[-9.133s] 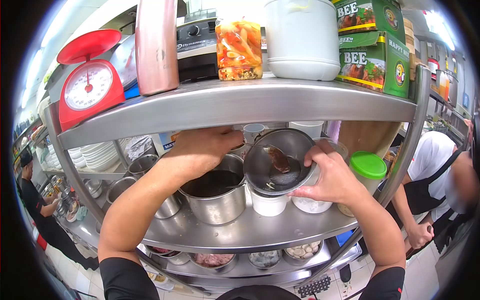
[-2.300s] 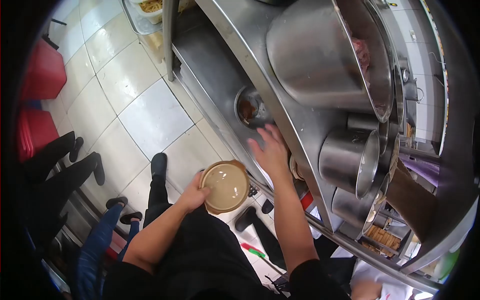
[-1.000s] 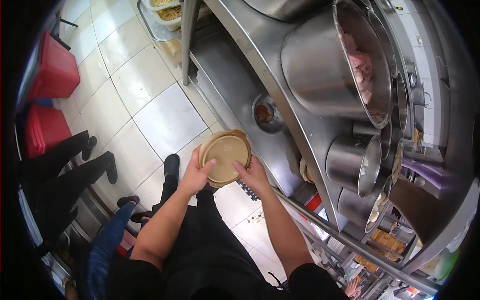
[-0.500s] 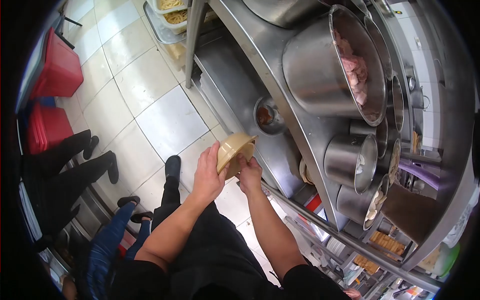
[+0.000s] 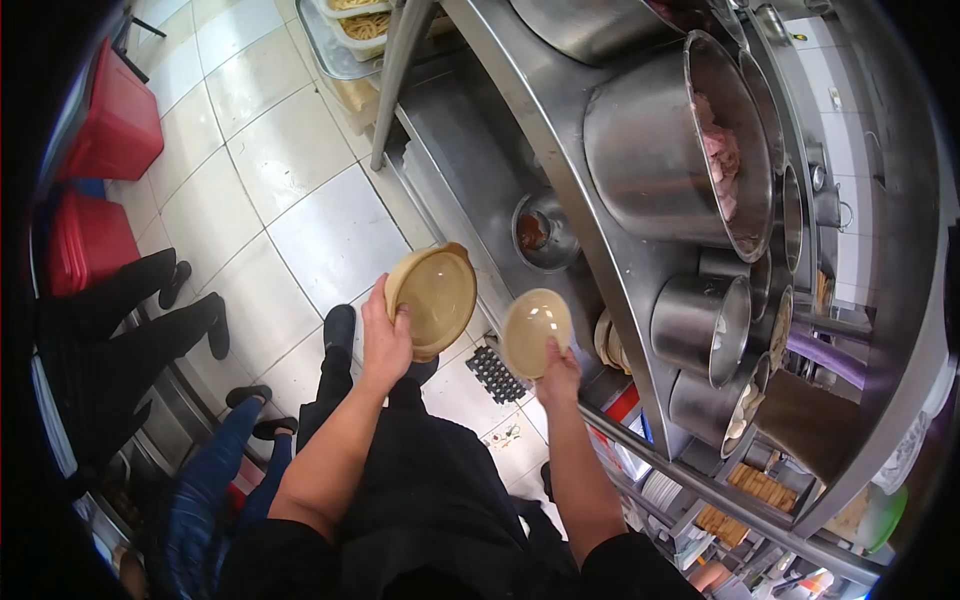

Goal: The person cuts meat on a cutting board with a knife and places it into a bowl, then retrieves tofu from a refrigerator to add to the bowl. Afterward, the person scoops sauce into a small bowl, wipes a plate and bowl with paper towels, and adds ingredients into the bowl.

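My left hand (image 5: 388, 338) grips the side of a larger tan bowl (image 5: 440, 290), its inside turned toward the camera. To the right, my right hand (image 5: 559, 375) pinches the lower edge of a smaller pale tan dish (image 5: 536, 325). Bowl and dish are apart. Beyond them, on the steel lower shelf (image 5: 460, 150), sits a metal bowl (image 5: 562, 240) with brown sauce in it. More tan bowls (image 5: 607, 340) stand on that shelf, partly hidden by the shelf above.
A large pot (image 5: 650, 150) of raw meat and smaller pots (image 5: 690, 320) stand on the upper shelf. A shelf post (image 5: 400, 80) rises beside noodle containers (image 5: 362, 25). Red bins (image 5: 120, 120) and other people's legs (image 5: 215, 470) are at the left.
The smaller dish has come away from the larger bowl and moved right with my right hand. My left hand has shifted slightly left, and the bowl's inside has turned toward the camera.
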A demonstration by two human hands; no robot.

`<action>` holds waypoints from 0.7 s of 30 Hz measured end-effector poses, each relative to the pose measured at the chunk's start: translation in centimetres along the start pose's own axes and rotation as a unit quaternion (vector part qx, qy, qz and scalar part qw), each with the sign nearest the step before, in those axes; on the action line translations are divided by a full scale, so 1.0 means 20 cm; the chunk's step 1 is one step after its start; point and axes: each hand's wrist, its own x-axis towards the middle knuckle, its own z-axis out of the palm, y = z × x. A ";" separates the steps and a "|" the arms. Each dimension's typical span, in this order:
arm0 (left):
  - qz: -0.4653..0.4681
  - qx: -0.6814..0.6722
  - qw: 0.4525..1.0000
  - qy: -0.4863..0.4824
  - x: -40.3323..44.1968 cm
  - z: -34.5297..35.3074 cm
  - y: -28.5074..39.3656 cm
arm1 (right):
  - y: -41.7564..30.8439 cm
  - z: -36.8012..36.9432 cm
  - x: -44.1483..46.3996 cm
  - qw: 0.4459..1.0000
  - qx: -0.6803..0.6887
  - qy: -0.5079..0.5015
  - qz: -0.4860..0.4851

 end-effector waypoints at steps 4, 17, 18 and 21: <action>-0.063 -0.121 0.991 0.004 0.08 -0.01 -0.04 | -0.04 -0.20 0.15 0.990 0.053 0.120 0.042; -0.117 -0.266 0.957 0.002 0.82 0.27 0.25 | 0.04 -0.15 0.22 0.938 0.248 0.202 0.133; -0.110 -0.250 0.962 -0.004 0.86 0.27 0.25 | 0.05 -0.13 0.15 0.925 0.236 0.231 0.189; -0.097 -0.205 0.973 -0.040 0.95 0.26 0.24 | 0.06 0.04 0.05 0.983 0.118 -0.019 0.143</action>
